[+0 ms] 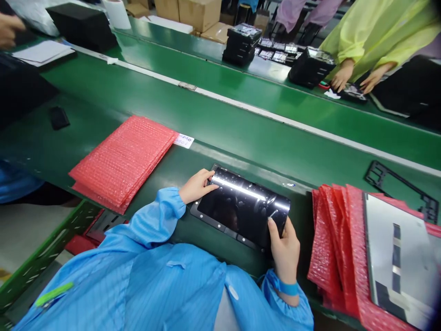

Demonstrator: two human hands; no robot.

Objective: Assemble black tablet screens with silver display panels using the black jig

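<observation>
A glossy black sheet point(237, 202), bowed along its far side and streaked with reflections, sits over a black plate point(227, 229) dotted with small silver discs. My left hand point(199, 185) pinches the sheet's far left corner between thumb and fingers. At the right edge, my right hand point(285, 243) grips the sheet with the thumb on top and the fingers behind it. Part of the plate is hidden under the sheet. I cannot tell how far the two touch.
Red bubble-wrap bags point(126, 158) lie left; more bags point(339, 248) with a silver-backed panel point(399, 262) lie right. A black frame point(401, 188) rests behind those. Across the green bench point(223, 110), a co-worker's hands point(344, 76) handle a part near black stacks point(312, 66).
</observation>
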